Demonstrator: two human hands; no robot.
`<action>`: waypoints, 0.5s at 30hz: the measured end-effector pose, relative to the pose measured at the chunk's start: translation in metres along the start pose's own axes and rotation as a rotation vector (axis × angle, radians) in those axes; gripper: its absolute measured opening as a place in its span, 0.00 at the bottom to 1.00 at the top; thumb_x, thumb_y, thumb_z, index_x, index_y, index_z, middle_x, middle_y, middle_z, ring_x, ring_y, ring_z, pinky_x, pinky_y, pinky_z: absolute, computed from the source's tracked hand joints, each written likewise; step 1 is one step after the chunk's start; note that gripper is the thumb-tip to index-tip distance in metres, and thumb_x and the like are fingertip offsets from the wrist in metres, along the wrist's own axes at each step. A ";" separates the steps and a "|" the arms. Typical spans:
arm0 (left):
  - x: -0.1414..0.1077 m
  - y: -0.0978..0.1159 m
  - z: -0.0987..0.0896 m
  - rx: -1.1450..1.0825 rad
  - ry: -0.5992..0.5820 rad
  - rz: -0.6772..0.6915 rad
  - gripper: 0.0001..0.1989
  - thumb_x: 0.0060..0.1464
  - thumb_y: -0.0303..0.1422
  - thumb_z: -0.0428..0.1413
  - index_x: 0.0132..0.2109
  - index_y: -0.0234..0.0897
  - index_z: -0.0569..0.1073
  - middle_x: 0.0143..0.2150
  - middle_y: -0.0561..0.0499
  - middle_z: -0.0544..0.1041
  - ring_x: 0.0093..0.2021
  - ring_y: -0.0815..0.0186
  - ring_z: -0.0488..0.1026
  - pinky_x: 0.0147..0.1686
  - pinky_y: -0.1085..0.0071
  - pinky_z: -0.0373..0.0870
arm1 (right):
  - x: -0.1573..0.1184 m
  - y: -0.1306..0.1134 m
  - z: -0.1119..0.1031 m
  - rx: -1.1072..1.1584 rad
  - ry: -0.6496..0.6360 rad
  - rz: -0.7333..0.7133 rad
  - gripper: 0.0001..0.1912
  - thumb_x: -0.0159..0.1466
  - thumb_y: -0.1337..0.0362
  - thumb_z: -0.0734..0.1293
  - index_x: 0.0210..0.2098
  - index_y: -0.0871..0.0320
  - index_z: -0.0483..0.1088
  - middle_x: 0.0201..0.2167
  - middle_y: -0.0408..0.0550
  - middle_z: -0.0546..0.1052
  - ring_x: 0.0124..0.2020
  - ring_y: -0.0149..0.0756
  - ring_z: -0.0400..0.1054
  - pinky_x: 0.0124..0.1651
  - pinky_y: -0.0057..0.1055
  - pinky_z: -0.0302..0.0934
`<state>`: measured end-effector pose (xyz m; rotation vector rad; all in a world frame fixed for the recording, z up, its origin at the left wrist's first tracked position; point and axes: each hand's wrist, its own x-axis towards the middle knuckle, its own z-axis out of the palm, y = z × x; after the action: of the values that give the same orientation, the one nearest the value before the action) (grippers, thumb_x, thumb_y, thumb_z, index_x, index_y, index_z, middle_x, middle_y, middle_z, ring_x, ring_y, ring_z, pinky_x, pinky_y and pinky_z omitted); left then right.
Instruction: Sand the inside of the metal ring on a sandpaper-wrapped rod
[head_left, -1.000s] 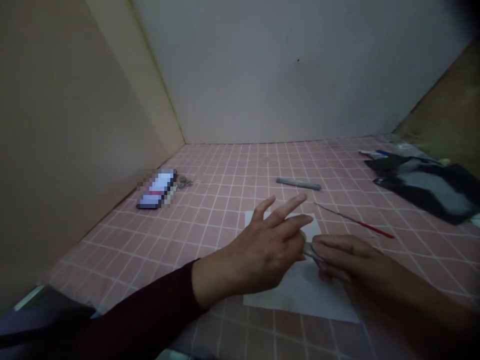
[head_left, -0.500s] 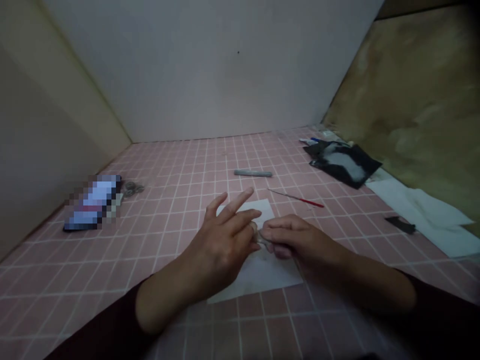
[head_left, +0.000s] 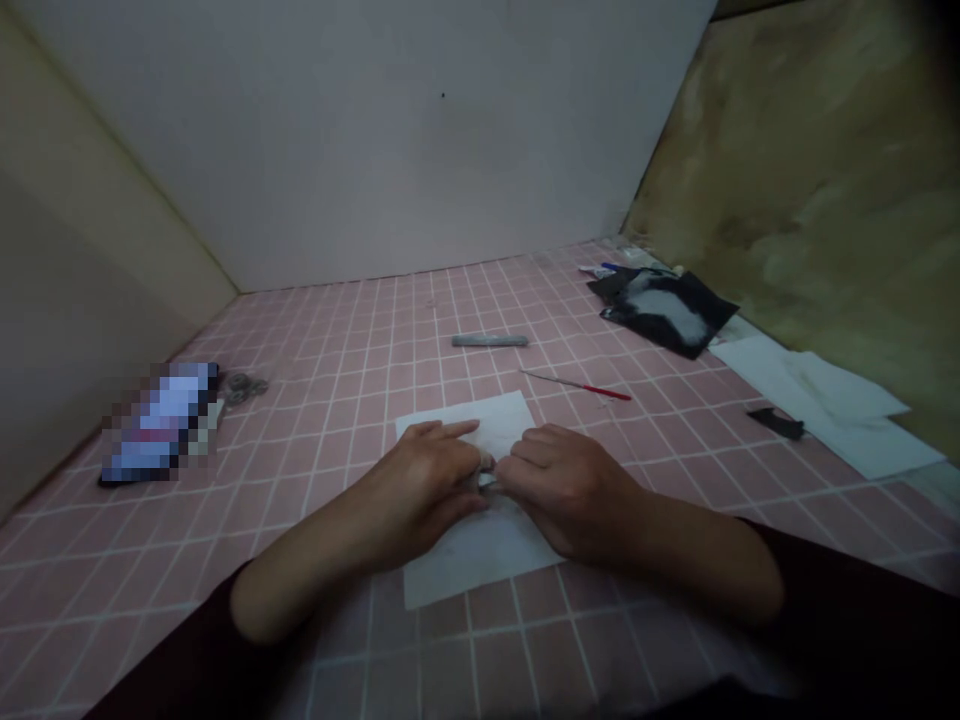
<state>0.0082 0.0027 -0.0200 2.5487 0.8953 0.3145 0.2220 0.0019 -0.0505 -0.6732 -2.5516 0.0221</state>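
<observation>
Over a white sheet of paper point(head_left: 469, 560), my two hands meet almost fingertip to fingertip. A small pale piece point(head_left: 487, 479) shows between them, too small and dim to name. My left hand point(head_left: 431, 482) pinches its left side with thumb and fingers, while one finger points out to the right. Curled fingers of my right hand point(head_left: 566, 485) close on the piece from the right, and they hide most of it.
A grey bar point(head_left: 490, 341) and a thin red-handled tool point(head_left: 607, 392) lie beyond the paper. At the left are a phone point(head_left: 161, 420) and small grey rings point(head_left: 244, 388). Black sheets point(head_left: 671, 315), white papers point(head_left: 832, 400) and a dark scrap point(head_left: 778, 423) lie at the right.
My left hand's raised fingers have come down and drawn in. My right hand has turned over with its knuckles up and its fingers curled. The whole view has shifted slightly.
</observation>
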 end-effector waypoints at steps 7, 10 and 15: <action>0.002 0.006 0.014 0.271 0.193 0.039 0.03 0.61 0.29 0.50 0.40 0.35 0.68 0.39 0.46 0.79 0.59 0.54 0.67 0.58 0.48 0.55 | 0.005 -0.001 -0.008 0.422 -0.075 0.330 0.14 0.66 0.66 0.56 0.23 0.60 0.61 0.22 0.44 0.65 0.25 0.30 0.58 0.30 0.30 0.51; 0.004 0.011 0.021 0.440 0.294 0.066 0.05 0.62 0.26 0.48 0.40 0.35 0.68 0.37 0.45 0.79 0.60 0.54 0.65 0.60 0.47 0.50 | 0.009 0.002 -0.007 0.980 -0.220 0.680 0.17 0.65 0.62 0.55 0.20 0.58 0.56 0.14 0.37 0.56 0.18 0.26 0.50 0.23 0.26 0.48; 0.004 0.013 0.018 0.381 0.235 0.012 0.05 0.61 0.28 0.49 0.36 0.35 0.68 0.37 0.45 0.78 0.59 0.51 0.66 0.58 0.46 0.54 | 0.007 0.003 -0.005 0.855 -0.179 0.538 0.16 0.65 0.62 0.56 0.21 0.59 0.57 0.18 0.39 0.59 0.21 0.27 0.54 0.26 0.27 0.49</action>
<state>0.0239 -0.0095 -0.0297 2.9095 1.1174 0.4964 0.2208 0.0073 -0.0439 -0.9712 -2.1130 1.3042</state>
